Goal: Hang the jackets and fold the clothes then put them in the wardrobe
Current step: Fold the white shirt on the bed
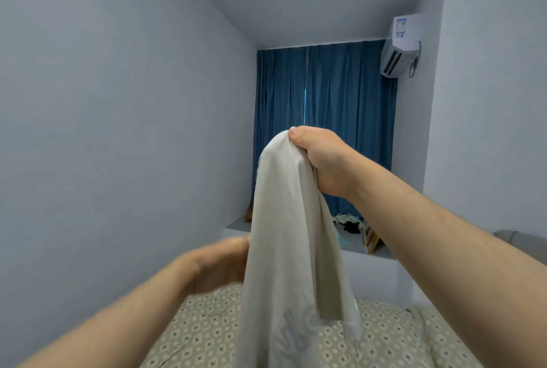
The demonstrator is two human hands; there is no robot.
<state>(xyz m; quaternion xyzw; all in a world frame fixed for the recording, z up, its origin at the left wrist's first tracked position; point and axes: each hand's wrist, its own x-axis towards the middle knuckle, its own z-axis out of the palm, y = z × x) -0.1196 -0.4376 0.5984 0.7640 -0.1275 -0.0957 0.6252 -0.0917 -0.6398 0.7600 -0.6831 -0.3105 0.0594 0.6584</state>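
- My right hand (321, 157) is raised in front of the blue curtain (325, 119), fingers and thumb closed tight over the top of a beige garment (284, 249).
- The garment hangs straight down from that grip, long axis vertical, its bunched top pointing up and its lower part running out of the bottom of the view.
- It hangs over the far end of the bed (201, 335), with a faint print low on the cloth.
- My left hand (219, 264) is blurred, just beside the garment's left edge; I cannot tell whether it grips the cloth.
- A ledge (364, 249) behind carries loose items.
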